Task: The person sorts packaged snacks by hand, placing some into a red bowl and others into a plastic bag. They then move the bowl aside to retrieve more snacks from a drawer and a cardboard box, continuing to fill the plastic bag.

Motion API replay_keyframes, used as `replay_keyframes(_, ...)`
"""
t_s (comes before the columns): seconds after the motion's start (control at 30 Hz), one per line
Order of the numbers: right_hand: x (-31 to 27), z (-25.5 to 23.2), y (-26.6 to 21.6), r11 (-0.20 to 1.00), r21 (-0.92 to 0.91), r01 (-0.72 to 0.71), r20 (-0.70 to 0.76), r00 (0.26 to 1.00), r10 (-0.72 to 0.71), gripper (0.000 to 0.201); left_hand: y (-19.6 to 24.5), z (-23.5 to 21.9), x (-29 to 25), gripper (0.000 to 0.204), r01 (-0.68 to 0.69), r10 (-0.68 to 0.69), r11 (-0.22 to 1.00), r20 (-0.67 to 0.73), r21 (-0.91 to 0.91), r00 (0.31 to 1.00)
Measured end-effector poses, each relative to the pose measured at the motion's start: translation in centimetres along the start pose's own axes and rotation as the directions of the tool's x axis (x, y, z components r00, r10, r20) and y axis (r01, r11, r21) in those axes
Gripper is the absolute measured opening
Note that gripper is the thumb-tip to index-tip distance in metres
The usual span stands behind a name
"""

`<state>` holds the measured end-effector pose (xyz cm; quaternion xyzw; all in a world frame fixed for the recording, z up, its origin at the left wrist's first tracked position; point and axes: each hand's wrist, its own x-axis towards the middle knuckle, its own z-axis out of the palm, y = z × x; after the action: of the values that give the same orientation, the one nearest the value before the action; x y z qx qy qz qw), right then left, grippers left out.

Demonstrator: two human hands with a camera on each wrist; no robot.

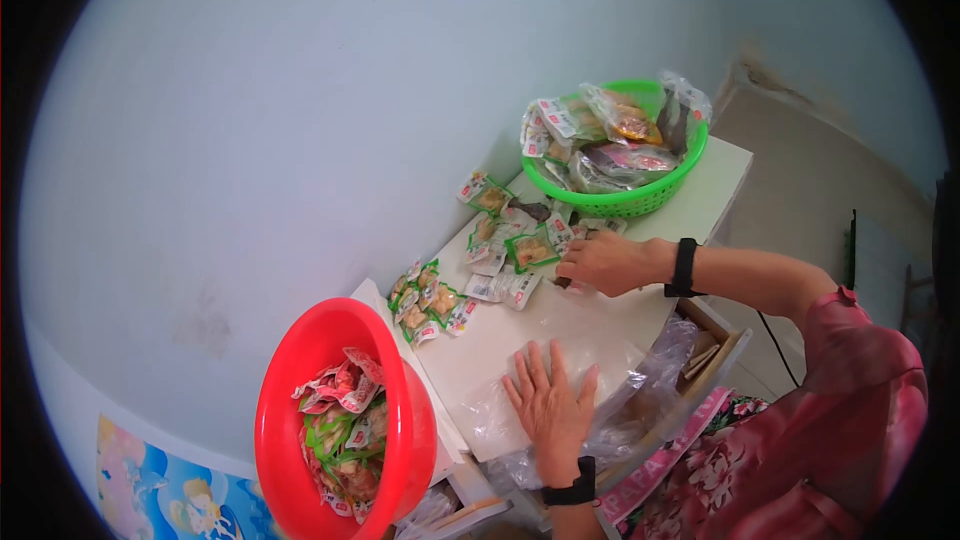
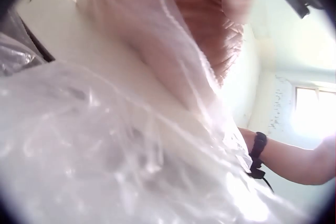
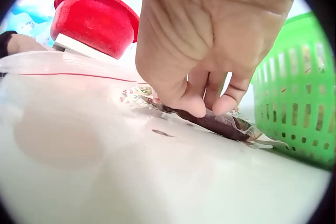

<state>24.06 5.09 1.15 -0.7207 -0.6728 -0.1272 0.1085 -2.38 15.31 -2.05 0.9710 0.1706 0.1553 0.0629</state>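
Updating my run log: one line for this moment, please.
left hand: flat on clear bag | right hand: pinches dark packet | packets: in green basket, red basin

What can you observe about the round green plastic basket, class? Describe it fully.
The round green plastic basket looks rigid, with slotted walls and a solid rim. It stands upright on the white tabletop, heaped with clear and printed plastic packets, some reaching over the rim. The right hand is nearby, not visibly touching it.
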Motion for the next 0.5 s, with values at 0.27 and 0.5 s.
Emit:
replay_keyframes(0.27, -5.2, -2.2, 0.6, 0.988, 0.150, 0.025, -0.049, 0.999, -0.018, 0.018, -1.4, 0.0, 0.9, 0.077, -0.096, 0.095, 0.995, 0.073, 0.007, 0.993)
replay_keyframes(0.5, -9.3, -2.9, 1.7, 0.967, 0.253, 0.033, -0.168, 0.986, 0.011, 0.023, -1.4, -0.7, 1.1, 0.073, -0.116, 0.119, 0.992, 0.080, -0.039, 0.990)
